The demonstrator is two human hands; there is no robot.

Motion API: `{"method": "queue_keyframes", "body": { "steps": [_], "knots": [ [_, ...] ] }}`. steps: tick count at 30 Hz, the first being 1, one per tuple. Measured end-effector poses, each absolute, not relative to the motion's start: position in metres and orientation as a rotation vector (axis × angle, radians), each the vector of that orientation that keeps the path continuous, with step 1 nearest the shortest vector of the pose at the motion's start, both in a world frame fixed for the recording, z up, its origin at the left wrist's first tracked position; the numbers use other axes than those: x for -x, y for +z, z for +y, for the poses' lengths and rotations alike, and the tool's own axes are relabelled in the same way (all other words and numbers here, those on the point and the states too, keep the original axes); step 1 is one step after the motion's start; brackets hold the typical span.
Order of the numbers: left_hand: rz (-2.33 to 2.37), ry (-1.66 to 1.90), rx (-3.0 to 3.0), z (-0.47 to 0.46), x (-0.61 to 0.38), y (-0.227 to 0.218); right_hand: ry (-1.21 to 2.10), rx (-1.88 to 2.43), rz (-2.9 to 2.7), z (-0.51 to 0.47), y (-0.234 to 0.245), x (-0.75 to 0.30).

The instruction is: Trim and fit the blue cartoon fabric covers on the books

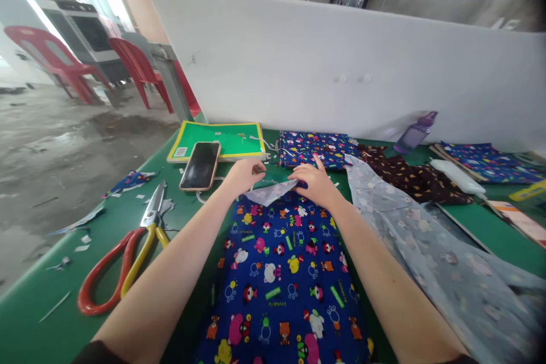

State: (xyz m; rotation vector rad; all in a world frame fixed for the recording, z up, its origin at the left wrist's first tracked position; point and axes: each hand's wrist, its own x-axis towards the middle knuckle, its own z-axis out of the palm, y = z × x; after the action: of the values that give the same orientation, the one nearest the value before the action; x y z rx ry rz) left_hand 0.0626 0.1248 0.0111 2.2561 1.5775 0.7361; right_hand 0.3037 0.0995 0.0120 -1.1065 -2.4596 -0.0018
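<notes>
Dark blue cotton fabric (pixel 285 273) printed with cartoon animals lies lengthwise in front of me. Its far edge is turned over, showing a pale underside flap (pixel 271 193). My left hand (pixel 246 175) is just beyond the flap's left side, fingers loosely curled and a gap showing between thumb and fingertips. At the flap's right end, my right hand (pixel 314 183) has its fingertips on the folded corner, with one finger raised. Behind the hands rests a folded piece of the same print (pixel 313 148).
Left on the green table (pixel 25 324) lie large scissors (pixel 140 250), a phone (pixel 200 166), a green book (pixel 222 139) and fabric scraps (pixel 130 182). Right are pale cloth (pixel 409 233), brown patterned cloth (pixel 405 173), a purple bottle (pixel 414 133) and more folded print (pixel 490 162). A white panel (pixel 319 68) stands behind.
</notes>
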Motion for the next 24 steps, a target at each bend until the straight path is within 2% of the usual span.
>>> {"method": "queue_keyframes", "body": {
  "steps": [10, 15, 20, 24],
  "knots": [
    [1.413, 0.81, -1.762, 0.118, -0.059, 0.017, -0.021, 1.396, -2.097, 0.117, 0.004, -0.307],
    [1.266, 0.732, -1.437, 0.112, -0.057, 0.022, 0.198, 1.493, -1.962, 0.127, -0.003, -0.293],
    [1.45, 0.595, -1.649, 0.111, -0.052, 0.028, 0.398, 1.304, -1.958, 0.127, -0.009, -0.286],
    [1.465, 0.543, -1.807, 0.112, -0.045, 0.032, 0.348, 1.299, -1.867, 0.126, 0.0, -0.296]
  ]
}}
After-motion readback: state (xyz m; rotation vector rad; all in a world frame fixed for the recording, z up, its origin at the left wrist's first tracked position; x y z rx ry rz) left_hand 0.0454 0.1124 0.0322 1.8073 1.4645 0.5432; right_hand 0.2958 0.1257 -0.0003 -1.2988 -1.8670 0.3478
